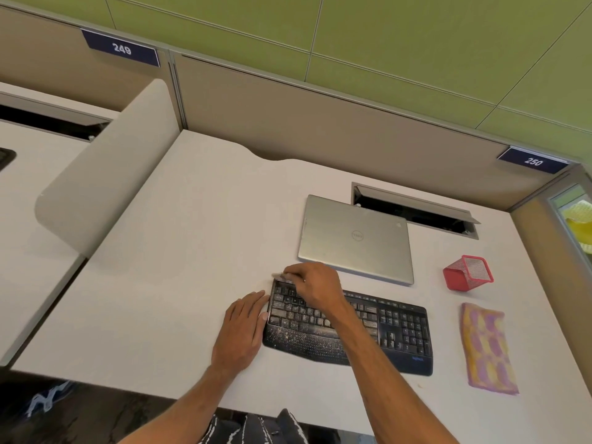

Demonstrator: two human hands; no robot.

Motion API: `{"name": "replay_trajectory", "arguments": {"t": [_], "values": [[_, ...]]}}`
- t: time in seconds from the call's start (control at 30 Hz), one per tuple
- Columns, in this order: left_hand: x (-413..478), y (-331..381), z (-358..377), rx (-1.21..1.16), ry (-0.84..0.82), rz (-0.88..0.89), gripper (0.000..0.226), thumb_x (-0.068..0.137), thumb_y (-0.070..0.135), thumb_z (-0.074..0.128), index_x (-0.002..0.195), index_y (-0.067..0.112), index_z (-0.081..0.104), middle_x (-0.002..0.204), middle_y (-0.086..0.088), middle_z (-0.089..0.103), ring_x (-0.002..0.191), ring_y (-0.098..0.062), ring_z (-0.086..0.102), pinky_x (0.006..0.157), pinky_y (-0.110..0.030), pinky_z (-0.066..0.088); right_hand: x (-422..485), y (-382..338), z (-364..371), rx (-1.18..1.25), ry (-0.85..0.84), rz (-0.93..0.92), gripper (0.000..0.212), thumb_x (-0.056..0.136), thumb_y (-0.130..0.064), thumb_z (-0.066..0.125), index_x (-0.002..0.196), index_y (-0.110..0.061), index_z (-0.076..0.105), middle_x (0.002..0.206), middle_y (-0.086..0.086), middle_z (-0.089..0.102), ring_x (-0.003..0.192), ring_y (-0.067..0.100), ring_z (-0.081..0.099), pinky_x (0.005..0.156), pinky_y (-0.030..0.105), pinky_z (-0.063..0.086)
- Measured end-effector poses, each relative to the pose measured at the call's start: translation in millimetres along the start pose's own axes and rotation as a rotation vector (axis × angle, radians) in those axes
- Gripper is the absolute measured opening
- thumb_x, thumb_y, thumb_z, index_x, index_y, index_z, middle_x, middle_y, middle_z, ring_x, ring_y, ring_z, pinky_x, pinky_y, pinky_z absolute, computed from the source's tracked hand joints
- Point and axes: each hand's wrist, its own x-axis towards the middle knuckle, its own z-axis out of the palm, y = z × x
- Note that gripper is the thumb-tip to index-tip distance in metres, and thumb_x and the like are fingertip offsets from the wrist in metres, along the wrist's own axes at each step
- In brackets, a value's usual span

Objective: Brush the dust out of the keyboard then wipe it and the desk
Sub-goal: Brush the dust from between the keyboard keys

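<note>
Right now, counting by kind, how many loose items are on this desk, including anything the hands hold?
keyboard: 1
closed laptop: 1
red mesh pen holder: 1
pink and yellow cloth: 1
brush, blurred, held in the right hand: 1
Total: 5

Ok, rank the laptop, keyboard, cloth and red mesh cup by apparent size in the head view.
1. Keyboard and laptop: too close to rank; the keyboard is nearer and partly covered.
2. Cloth.
3. Red mesh cup, clearly smallest.
</note>
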Motion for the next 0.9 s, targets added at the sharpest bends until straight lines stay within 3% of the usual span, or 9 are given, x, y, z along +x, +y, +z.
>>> {"name": "replay_trajectory", "arguments": {"t": [0.17, 0.27, 0.33, 0.43, 0.67, 0.77, 0.9], "values": [[-0.2, -0.8, 1.2, 0.005, -0.002, 0.002, 0.047, 0.119, 0.038, 0.030, 0.162, 0.028, 0.048, 0.166, 0.011, 0.046, 0.156, -0.011, 0.038, 0.131, -0.040, 0.029, -6.8, 4.6, 6.9, 0.004, -0.105, 0.038, 0.025, 0.104, -0.045, 0.059, 0.119, -0.034, 0.076, 0.096, -0.017, 0.077, 0.067, 0.003, 0.064, 0.074, 0.030, 0.059], [0.2, -1.0, 2.3, 0.011, -0.004, 0.001, 0.048, 0.119, 0.037, 0.030, 0.162, 0.027, 0.048, 0.166, 0.011, 0.046, 0.156, -0.011, 0.038, 0.131, -0.038, 0.026, -11.0, -1.0, 8.6, 0.005, -0.152, -0.014, 0.025, 0.103, -0.042, 0.062, 0.121, -0.032, 0.076, 0.100, -0.016, 0.079, 0.060, -0.003, 0.054, 0.065, 0.022, 0.046], [-0.4, -2.0, 2.6, 0.019, -0.003, 0.001, 0.048, 0.120, 0.038, 0.029, 0.162, 0.027, 0.048, 0.166, 0.010, 0.046, 0.156, -0.012, 0.038, 0.131, -0.038, 0.026, -11.6, -4.1, 6.1, 0.029, -0.122, -0.015, 0.025, 0.102, -0.046, 0.061, 0.118, -0.034, 0.077, 0.097, -0.017, 0.078, 0.061, -0.001, 0.057, 0.062, 0.022, 0.045], [-0.2, -0.8, 2.1, 0.015, 0.002, 0.004, 0.047, 0.119, 0.037, 0.030, 0.162, 0.026, 0.049, 0.165, 0.009, 0.048, 0.155, -0.013, 0.040, 0.131, -0.039, 0.028, -9.8, -3.7, 3.4, 0.035, -0.019, 0.033, 0.026, 0.104, -0.046, 0.057, 0.113, -0.035, 0.078, 0.089, -0.017, 0.077, 0.065, 0.003, 0.063, 0.065, 0.026, 0.054], [0.0, 1.5, -0.9, 0.007, 0.009, 0.012, 0.047, 0.119, 0.036, 0.030, 0.161, 0.027, 0.049, 0.164, 0.011, 0.048, 0.155, -0.011, 0.039, 0.129, -0.039, 0.030, -12.1, -5.1, -1.5, -0.006, -0.129, 0.020, 0.023, 0.102, -0.042, 0.063, 0.116, -0.032, 0.078, 0.097, -0.017, 0.078, 0.070, 0.001, 0.061, 0.063, 0.021, 0.044], [-0.5, 0.7, -0.4, 0.007, 0.010, 0.011, 0.047, 0.119, 0.037, 0.029, 0.161, 0.027, 0.049, 0.165, 0.011, 0.047, 0.155, -0.011, 0.039, 0.130, -0.040, 0.029, -13.3, 3.2, -10.2, -0.101, -0.099, 0.040, 0.023, 0.102, -0.044, 0.063, 0.112, -0.030, 0.078, 0.096, -0.016, 0.078, 0.078, 0.003, 0.067, 0.078, 0.026, 0.056], [-1.0, 0.2, -0.4, 0.006, 0.009, 0.010, 0.048, 0.120, 0.038, 0.028, 0.162, 0.026, 0.048, 0.166, 0.011, 0.046, 0.155, -0.011, 0.038, 0.130, -0.040, 0.030, -13.8, 10.1, -11.1, -0.186, -0.160, 0.044, 0.022, 0.100, -0.038, 0.066, 0.118, -0.028, 0.076, 0.102, -0.012, 0.079, 0.085, 0.007, 0.070, 0.092, 0.034, 0.058]]}}
